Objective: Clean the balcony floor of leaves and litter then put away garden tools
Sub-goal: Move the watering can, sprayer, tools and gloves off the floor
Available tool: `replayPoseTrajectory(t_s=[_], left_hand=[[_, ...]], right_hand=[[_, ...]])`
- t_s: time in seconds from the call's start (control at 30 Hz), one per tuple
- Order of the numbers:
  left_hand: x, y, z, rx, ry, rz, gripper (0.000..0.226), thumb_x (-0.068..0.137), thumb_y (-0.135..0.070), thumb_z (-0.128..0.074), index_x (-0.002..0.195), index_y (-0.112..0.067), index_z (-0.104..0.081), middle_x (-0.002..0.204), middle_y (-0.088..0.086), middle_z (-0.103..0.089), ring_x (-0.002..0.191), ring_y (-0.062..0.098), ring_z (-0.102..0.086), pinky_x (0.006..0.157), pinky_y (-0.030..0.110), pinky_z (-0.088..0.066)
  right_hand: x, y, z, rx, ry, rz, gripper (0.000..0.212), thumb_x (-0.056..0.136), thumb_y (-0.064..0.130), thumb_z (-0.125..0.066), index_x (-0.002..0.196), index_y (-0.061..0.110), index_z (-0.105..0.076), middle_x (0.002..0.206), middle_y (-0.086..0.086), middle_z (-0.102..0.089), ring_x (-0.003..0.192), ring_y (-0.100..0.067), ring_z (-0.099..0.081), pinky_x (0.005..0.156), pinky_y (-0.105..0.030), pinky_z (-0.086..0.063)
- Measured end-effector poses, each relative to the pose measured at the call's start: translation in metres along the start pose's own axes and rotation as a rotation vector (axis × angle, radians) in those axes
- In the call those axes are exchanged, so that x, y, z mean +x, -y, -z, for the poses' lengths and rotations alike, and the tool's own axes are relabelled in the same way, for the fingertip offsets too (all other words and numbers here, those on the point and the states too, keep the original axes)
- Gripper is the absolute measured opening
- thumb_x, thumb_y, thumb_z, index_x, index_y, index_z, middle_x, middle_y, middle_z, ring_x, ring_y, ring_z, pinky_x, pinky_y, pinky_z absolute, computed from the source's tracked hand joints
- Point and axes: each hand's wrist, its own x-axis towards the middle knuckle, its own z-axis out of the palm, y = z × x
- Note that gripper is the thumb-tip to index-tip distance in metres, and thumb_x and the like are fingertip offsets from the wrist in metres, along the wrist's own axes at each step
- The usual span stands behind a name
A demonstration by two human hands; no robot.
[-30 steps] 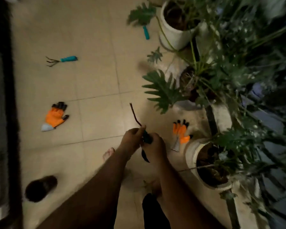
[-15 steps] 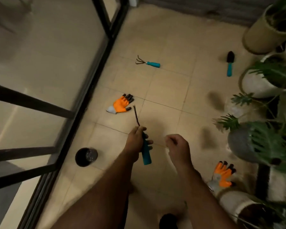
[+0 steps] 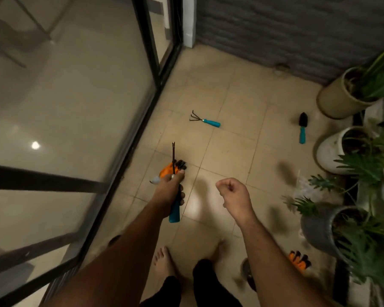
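Teal handle, black tines on rake; teal handle, black blade on trowel; teal-handled weeder; orange, black-tipped glove; beige tiled floor; grey ribbed wall.

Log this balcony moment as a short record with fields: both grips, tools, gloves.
left grip: hand curled round the weeder's teal handle, forked tip pointing away
right grip: hand curled, holding nothing
rake: lying on the floor, untouched
trowel: on the floor beside the white pot
gloves: orange glove partly hidden behind left grip; second glove by the grey pot
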Motion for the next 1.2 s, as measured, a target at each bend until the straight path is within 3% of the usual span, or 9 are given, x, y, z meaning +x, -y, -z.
replayPoseTrajectory(t_s=[0.2,0.4,0.63,0.77,0.93,1.03,1.2], left_hand=[[0.051,-0.032,-0.031,0.021,0.029,0.022,0.035,0.097,-0.034,-0.061,0.116,-0.004,-0.056,0.073,0.004,-0.050,0.052,0.013,-0.054,0.046,0.027,-0.046],[0.102,-0.078,-0.081,0.014,-0.070,0.024,0.030,0.096,-0.036,-0.060,0.105,-0.008,-0.058,0.078,0.009,-0.052,0.058,0.016,-0.051,0.052,0.030,-0.050],[0.145,-0.146,-0.121,-0.024,-0.102,0.003,0.029,0.099,-0.036,-0.055,0.106,-0.008,-0.056,0.082,0.007,-0.052,0.058,0.016,-0.050,0.052,0.028,-0.047],[0.181,-0.175,-0.126,-0.011,-0.133,0.023,0.033,0.099,-0.042,-0.053,0.104,-0.010,-0.058,0.093,0.011,-0.057,0.071,0.022,-0.054,0.062,0.035,-0.048],[0.241,-0.207,-0.130,0.038,-0.193,0.062,0.035,0.099,-0.037,-0.055,0.105,-0.002,-0.058,0.079,0.010,-0.054,0.063,0.020,-0.052,0.055,0.028,-0.047],[0.264,-0.226,-0.127,0.094,-0.203,0.103,0.036,0.100,-0.034,-0.055,0.107,0.001,-0.057,0.076,0.010,-0.054,0.059,0.019,-0.051,0.046,0.023,-0.046],[0.321,-0.251,-0.125,0.203,-0.169,0.118,0.031,0.100,-0.037,-0.054,0.106,-0.007,-0.059,0.079,0.007,-0.056,0.062,0.018,-0.052,0.050,0.028,-0.046]], right_hand=[[0.068,0.014,0.017,-0.018,0.005,-0.027,0.012,0.091,0.024,-0.067,0.080,0.021,-0.067,0.070,0.013,-0.061,0.068,-0.009,-0.054,0.068,-0.029,-0.043],[0.141,0.047,0.051,-0.147,0.091,0.022,0.007,0.091,0.025,-0.068,0.091,0.018,-0.069,0.088,0.007,-0.070,0.086,-0.013,-0.065,0.079,-0.028,-0.050],[0.220,0.117,0.067,-0.270,0.156,0.080,0.006,0.092,0.024,-0.068,0.092,0.018,-0.067,0.086,0.008,-0.066,0.080,-0.007,-0.060,0.068,-0.018,-0.043],[0.265,0.150,0.059,-0.307,0.138,0.082,0.004,0.091,0.021,-0.067,0.092,0.016,-0.067,0.089,0.001,-0.068,0.085,-0.014,-0.062,0.068,-0.022,-0.044],[0.333,0.172,0.046,-0.406,0.201,0.038,0.014,0.091,0.023,-0.068,0.101,0.013,-0.067,0.099,-0.002,-0.070,0.093,-0.017,-0.064,0.079,-0.029,-0.051],[0.368,0.176,0.039,-0.505,0.266,-0.067,0.015,0.090,0.026,-0.068,0.102,0.018,-0.065,0.105,-0.001,-0.069,0.099,-0.017,-0.063,0.077,-0.024,-0.045],[0.428,0.185,0.019,-0.542,0.268,-0.136,0.023,0.091,0.024,-0.067,0.111,0.013,-0.065,0.111,-0.003,-0.068,0.097,-0.015,-0.059,0.078,-0.025,-0.043]])
